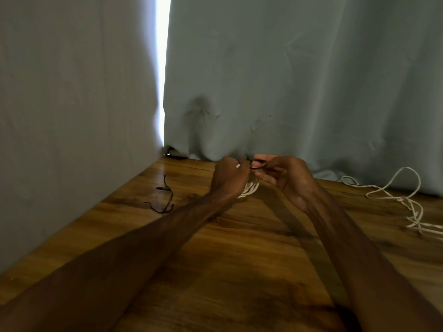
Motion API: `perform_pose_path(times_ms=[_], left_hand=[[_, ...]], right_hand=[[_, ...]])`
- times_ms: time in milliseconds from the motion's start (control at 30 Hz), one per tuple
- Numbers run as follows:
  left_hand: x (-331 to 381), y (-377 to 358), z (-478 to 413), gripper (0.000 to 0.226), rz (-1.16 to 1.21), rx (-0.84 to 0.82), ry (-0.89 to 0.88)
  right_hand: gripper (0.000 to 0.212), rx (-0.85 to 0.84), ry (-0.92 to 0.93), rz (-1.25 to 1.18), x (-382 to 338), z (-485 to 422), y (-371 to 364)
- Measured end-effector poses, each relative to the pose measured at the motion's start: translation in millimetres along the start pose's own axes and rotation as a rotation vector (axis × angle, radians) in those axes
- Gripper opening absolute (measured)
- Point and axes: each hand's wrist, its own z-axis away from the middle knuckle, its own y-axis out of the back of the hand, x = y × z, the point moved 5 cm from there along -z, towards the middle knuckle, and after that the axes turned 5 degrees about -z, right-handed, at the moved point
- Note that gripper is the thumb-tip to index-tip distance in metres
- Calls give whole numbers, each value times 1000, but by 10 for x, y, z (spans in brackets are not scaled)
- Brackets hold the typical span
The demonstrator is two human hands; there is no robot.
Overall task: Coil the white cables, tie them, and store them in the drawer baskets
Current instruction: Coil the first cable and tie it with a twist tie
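Observation:
My left hand (230,176) grips a coiled white cable (250,189), whose loops show below the fist just above the wooden table (239,248). My right hand (282,173) pinches a thin black tie (258,164) between thumb and fingers, right beside the left hand's fingertips. The tie forms a small loop between the two hands. Most of the coil is hidden behind my left hand.
Loose black ties (165,197) lie on the table to the left. A tangled white cable (402,197) sprawls at the right edge. Grey-blue curtains (287,80) hang along the table's far and left sides, with a bright gap (163,68) between them.

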Motion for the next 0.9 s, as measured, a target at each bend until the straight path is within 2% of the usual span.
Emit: perform_pose_path(times_ms=[100, 200, 367, 567, 733, 800, 900], left_hand=[[8, 7, -6, 51, -57, 17, -54], [12, -3, 3, 48, -87, 2, -75], [39, 28, 13, 49, -110, 22, -104], [-20, 100, -98, 49, -97, 62, -59], [-43, 197, -195, 52, -127, 147, -52], [-28, 244, -207, 54, -143, 179, -75], [16, 286, -182, 55, -175, 225, -113]], right_hand=[[28, -24, -38, -86, -7, 12, -16], [18, 13, 22, -14, 3, 10, 4], [19, 4, 44, 63, 26, -7, 6], [16, -20, 106, 307, 18, 13, -49], [15, 42, 70, 592, 38, 39, -78], [15, 9, 56, 691, 45, 59, -103], [18, -69, 37, 717, 87, 92, -184]])
